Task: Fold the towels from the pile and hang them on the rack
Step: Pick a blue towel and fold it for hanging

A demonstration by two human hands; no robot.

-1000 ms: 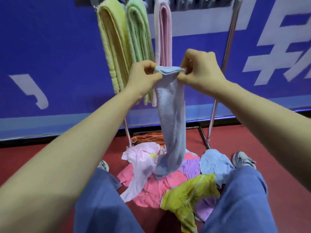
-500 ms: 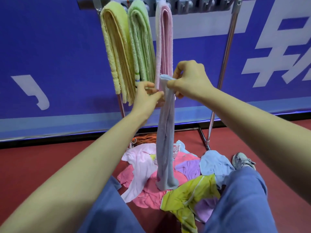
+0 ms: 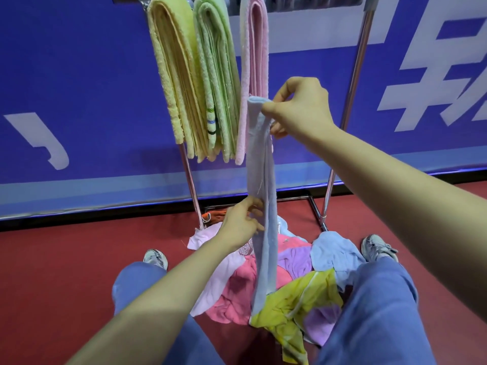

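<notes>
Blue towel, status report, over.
Grips: right hand on blue towel top, left hand pinching it midway. Towel folded narrow, hanging over the pile. Rack holds three towels, nothing blocking.

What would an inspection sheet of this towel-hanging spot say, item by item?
Surface: red floor, with the pile lying on it.
Job's things: yellow towel, green towel and pink towel hang folded on the metal rack; light blue towel is held up in a long narrow fold; pile of loose towels sits between the person's feet.
Clutter: orange cloth by the rack's foot.
Hands: right hand pinches the light blue towel's top end; left hand holds its edge about midway down.
Cables: nothing seen.
Surroundings: blue banner with white characters behind the rack.
</notes>
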